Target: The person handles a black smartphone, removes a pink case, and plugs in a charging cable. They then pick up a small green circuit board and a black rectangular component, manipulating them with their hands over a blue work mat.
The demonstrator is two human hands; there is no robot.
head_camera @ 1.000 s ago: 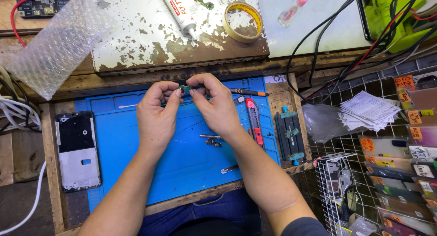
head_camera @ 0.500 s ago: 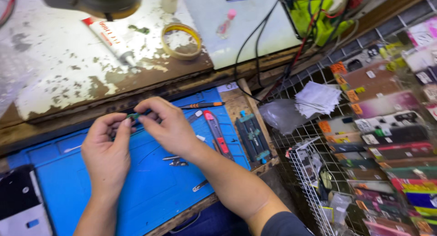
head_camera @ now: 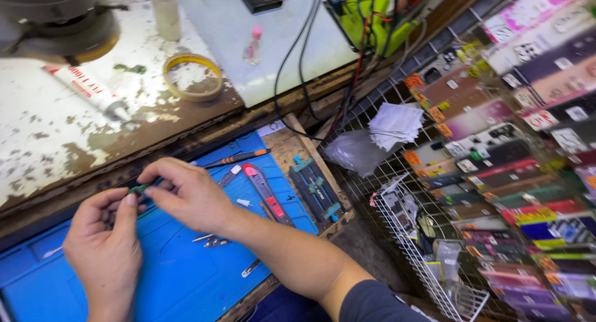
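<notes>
Both hands at blue mat back edge; left hand and right hand fingers pinch small green part; red utility knife near mat's right edge.

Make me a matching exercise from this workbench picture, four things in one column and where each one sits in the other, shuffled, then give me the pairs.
Things:
1. small green part
2. roll of yellow tape
3. red utility knife
4. stack of white papers

Places:
A. on the wire rack at the right
B. on the blue mat, right of the right hand
C. pinched between the fingertips of the left hand and the right hand
D. on the worn white board behind the mat

Pairs: 1-C, 2-D, 3-B, 4-A
</notes>
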